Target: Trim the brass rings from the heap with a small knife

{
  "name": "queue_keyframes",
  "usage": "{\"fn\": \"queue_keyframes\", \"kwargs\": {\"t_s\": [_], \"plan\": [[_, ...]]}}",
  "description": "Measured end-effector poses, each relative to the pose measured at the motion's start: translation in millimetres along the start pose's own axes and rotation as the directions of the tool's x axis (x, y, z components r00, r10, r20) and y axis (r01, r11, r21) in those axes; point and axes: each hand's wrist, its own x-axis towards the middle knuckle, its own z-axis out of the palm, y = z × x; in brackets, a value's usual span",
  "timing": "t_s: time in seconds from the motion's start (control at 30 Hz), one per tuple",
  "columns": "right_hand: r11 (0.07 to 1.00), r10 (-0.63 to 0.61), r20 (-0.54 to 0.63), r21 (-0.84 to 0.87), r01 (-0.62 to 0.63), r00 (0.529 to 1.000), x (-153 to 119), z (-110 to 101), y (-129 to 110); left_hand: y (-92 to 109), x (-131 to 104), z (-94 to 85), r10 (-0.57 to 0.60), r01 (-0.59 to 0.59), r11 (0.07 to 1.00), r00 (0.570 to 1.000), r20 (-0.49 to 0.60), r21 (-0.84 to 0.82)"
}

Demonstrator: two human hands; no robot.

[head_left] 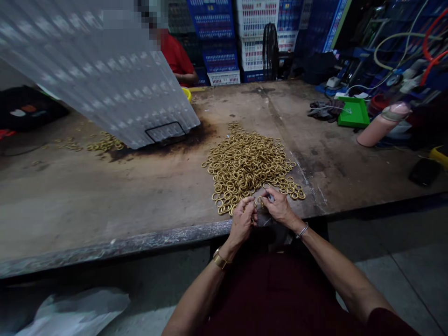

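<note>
A heap of brass-coloured rings [248,161] lies on the worn wooden table [157,200], close to its front edge. At the near side of the heap, my left hand [242,219] has its fingers bent around one or more small rings. Just to its right, my right hand [279,205] pinches a ring [260,199] between thumb and fingers. The fingertips of both hands are close together, with a small gap between them. A thin dark object shows at the right fingertips, too small to make out.
A leaning stack of translucent ribbed sheets [115,74] stands at the left, with scattered rings [105,142] beside it. At the right are a green tray [353,112] and a pink bottle [383,123]. Across the table sits a person in red [177,56], before stacked crates [219,42].
</note>
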Motion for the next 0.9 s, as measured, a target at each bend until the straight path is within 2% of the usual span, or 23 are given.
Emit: {"fn": "queue_keyframes", "kwargs": {"t_s": [0.1,0.23,0.37,0.43,0.5,0.6,0.67,0.77,0.9], "plan": [[0.997,0.003,0.011,0.071,-0.004,1.0,-3,-2,-8,-1,2,2.2,0.006,-0.007,1.0,0.999,0.041,0.026],[0.987,0.03,0.038,0.156,-0.036,0.999,-4,-2,-15,-2,2,3.2,0.075,-0.077,0.992,0.997,0.021,0.103],[0.968,0.176,0.063,0.173,-0.184,0.982,-3,-2,-17,-4,1,2.6,0.155,-0.146,0.968,0.988,-0.024,0.205],[0.94,0.272,0.098,0.186,-0.286,0.957,-3,-1,-16,-5,1,2.5,0.191,-0.176,0.958,0.981,-0.044,0.228],[0.885,0.358,0.192,0.243,-0.398,0.914,-3,0,-14,-6,0,2.7,0.214,-0.199,0.949,0.976,-0.038,0.245],[0.791,0.408,0.322,0.344,-0.507,0.854,-5,2,-12,-6,0,3.1,0.197,-0.193,0.947,0.98,0.01,0.258],[0.779,0.403,0.314,0.375,-0.503,0.859,-6,4,-12,-6,-1,3.2,0.146,-0.15,0.959,0.989,0.037,0.239],[0.816,0.376,0.244,0.369,-0.444,0.894,-6,5,-14,-5,-2,2.8,0.067,-0.078,0.977,0.996,0.065,0.196],[0.841,0.358,0.22,0.346,-0.416,0.907,-3,4,-15,-4,-1,1.6,0.022,-0.034,0.99,0.996,0.083,0.14]]}}
